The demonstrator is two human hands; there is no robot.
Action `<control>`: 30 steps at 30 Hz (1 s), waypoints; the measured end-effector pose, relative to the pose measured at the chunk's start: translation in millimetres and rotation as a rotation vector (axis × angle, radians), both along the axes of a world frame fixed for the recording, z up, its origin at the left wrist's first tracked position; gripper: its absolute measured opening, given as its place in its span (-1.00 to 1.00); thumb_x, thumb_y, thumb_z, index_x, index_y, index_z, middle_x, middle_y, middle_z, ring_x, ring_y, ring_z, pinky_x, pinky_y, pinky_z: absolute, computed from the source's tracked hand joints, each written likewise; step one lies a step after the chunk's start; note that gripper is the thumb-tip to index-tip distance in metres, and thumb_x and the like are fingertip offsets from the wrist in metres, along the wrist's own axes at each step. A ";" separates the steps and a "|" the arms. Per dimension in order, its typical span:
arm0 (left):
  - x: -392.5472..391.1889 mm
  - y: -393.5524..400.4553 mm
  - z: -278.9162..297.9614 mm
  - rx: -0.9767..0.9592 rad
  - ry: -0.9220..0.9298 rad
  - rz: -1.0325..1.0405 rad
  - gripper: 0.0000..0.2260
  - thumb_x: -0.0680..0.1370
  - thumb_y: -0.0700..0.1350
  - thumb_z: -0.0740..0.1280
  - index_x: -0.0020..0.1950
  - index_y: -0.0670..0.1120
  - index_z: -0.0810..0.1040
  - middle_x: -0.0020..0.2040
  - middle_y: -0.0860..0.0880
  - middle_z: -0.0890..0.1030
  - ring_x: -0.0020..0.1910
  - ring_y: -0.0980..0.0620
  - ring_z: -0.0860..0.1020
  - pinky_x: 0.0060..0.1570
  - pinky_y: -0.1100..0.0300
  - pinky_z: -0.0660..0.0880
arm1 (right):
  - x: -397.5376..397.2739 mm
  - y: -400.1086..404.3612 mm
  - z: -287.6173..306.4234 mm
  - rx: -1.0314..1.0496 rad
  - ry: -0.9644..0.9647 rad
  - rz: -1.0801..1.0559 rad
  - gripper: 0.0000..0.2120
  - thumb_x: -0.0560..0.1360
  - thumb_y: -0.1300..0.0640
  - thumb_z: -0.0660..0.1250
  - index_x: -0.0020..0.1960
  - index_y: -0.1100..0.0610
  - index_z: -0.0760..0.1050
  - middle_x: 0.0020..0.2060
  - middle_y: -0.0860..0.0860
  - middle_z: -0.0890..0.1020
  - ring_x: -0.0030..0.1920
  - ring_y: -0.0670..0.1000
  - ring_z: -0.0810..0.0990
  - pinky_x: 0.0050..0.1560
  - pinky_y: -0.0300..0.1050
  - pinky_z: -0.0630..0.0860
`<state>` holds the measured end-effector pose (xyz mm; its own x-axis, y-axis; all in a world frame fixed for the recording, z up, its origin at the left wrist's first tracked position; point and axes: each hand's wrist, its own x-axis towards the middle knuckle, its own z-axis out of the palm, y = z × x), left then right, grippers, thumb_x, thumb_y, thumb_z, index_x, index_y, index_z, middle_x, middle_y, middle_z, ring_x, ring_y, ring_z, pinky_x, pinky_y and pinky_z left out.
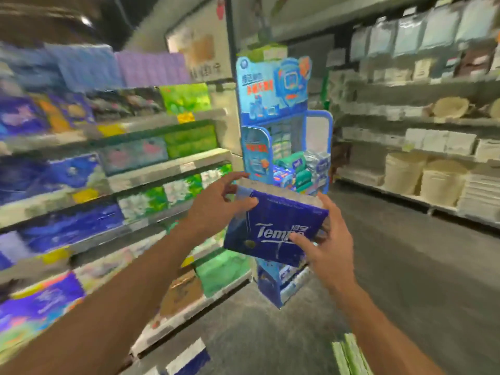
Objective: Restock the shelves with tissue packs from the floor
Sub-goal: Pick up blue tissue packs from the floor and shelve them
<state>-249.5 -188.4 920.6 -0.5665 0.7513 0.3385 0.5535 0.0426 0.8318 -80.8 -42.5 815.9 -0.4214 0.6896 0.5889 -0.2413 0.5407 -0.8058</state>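
I hold a dark blue Tempo tissue pack point(273, 226) in mid-air in the aisle, tilted, with its pale top face up. My left hand point(216, 204) grips its upper left corner. My right hand point(324, 239) grips its right side, fingers across the printed front. The tissue shelves point(167, 169) run along the left, filled with blue, green and purple packs. The view is blurred by motion.
A blue cardboard display stand point(284, 136) with small packs stands straight ahead behind the pack. Shelves with pale baskets and folded goods point(422, 174) line the right. Grey floor point(405, 266) lies between. More packs lie at the bottom edge: a blue-white pack point(189, 358) and a green pack point(349, 358).
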 end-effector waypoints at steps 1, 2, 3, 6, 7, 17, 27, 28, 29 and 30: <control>-20.7 -27.7 4.8 0.003 0.019 0.080 -0.53 0.45 -0.11 0.50 0.33 0.08 0.50 0.01 0.02 0.68 -0.16 0.05 0.60 -0.07 0.05 0.58 | -30.0 -17.0 8.1 0.021 0.009 0.043 -0.15 0.29 0.31 0.60 0.39 -0.22 0.31 0.24 -0.06 0.52 0.11 -0.13 0.59 0.03 -0.13 0.62; -40.7 -56.1 8.9 0.009 0.036 0.161 -0.52 0.47 -0.08 0.49 0.36 0.12 0.48 0.02 0.06 0.66 -0.14 0.06 0.61 -0.06 0.06 0.58 | -61.5 -34.3 14.1 0.048 0.018 0.081 -0.17 0.29 0.28 0.60 0.38 -0.23 0.33 0.26 -0.08 0.50 0.14 -0.08 0.58 0.05 -0.06 0.62; -60.3 -84.5 11.5 0.021 0.045 0.236 -0.51 0.48 -0.05 0.48 0.37 0.16 0.47 0.03 0.10 0.63 -0.13 0.06 0.60 -0.06 0.05 0.60 | -92.6 -53.1 20.1 0.071 0.029 0.120 -0.19 0.29 0.28 0.60 0.35 -0.24 0.35 0.25 -0.12 0.49 0.16 -0.04 0.57 0.05 -0.01 0.62; -122.3 -168.6 18.5 0.026 0.152 0.464 -0.47 0.48 0.05 0.46 0.42 0.19 0.42 0.02 0.20 0.56 -0.11 0.07 0.58 -0.10 0.15 0.53 | -189.4 -114.7 39.2 0.106 0.069 0.269 -0.19 0.28 0.35 0.58 0.27 -0.33 0.38 0.20 -0.10 0.50 0.13 0.01 0.58 -0.01 -0.01 0.65; -143.0 -195.6 21.2 0.028 0.184 0.533 -0.45 0.47 0.07 0.46 0.44 0.17 0.41 -0.02 0.21 0.56 -0.09 0.06 0.58 -0.07 0.17 0.50 | -220.0 -137.0 46.7 0.114 0.076 0.307 -0.18 0.27 0.35 0.58 0.26 -0.35 0.38 0.20 -0.08 0.50 0.12 0.02 0.59 -0.02 0.00 0.65; -302.1 -343.1 73.9 0.149 0.355 0.914 -0.43 0.46 0.15 0.45 0.44 0.12 0.43 0.19 0.01 0.59 0.03 0.08 0.58 0.09 0.15 0.51 | -433.4 -288.7 122.9 0.199 0.200 0.410 -0.32 0.31 0.31 0.57 0.33 -0.06 0.45 0.19 -0.12 0.47 0.11 -0.13 0.51 -0.02 -0.50 0.45; -450.6 -319.9 99.6 0.092 0.468 0.995 -0.25 0.44 -0.01 0.50 0.54 0.15 0.19 0.30 0.00 0.55 0.16 -0.03 0.56 0.16 -0.02 0.55 | -616.4 -261.2 173.1 0.307 0.242 0.403 -0.31 0.34 0.25 0.57 0.37 -0.09 0.41 0.24 -0.06 0.49 0.19 -0.12 0.47 0.18 -0.19 0.52; -466.7 -314.3 104.7 0.105 0.467 1.005 -0.27 0.46 -0.05 0.49 0.54 0.15 0.20 0.31 0.02 0.54 0.15 0.00 0.56 0.14 0.05 0.55 | -635.7 -257.8 179.5 0.309 0.256 0.410 -0.31 0.34 0.25 0.57 0.37 -0.08 0.41 0.24 -0.05 0.49 0.19 -0.13 0.46 0.18 -0.19 0.51; -483.0 -308.0 110.9 0.117 0.463 1.017 -0.29 0.48 -0.09 0.48 0.54 0.14 0.20 0.31 0.04 0.54 0.15 0.02 0.55 0.10 0.12 0.53 | -655.6 -253.9 187.0 0.311 0.266 0.414 -0.31 0.34 0.25 0.57 0.38 -0.07 0.41 0.24 -0.04 0.49 0.19 -0.13 0.45 0.18 -0.18 0.50; -500.5 -301.5 117.5 0.126 0.469 1.032 -0.30 0.49 -0.11 0.47 0.53 0.13 0.21 0.31 0.05 0.54 0.17 0.03 0.55 0.09 0.15 0.52 | -676.5 -249.5 194.9 0.314 0.274 0.414 -0.31 0.34 0.24 0.57 0.38 -0.06 0.41 0.25 -0.03 0.49 0.19 -0.12 0.45 0.18 -0.15 0.51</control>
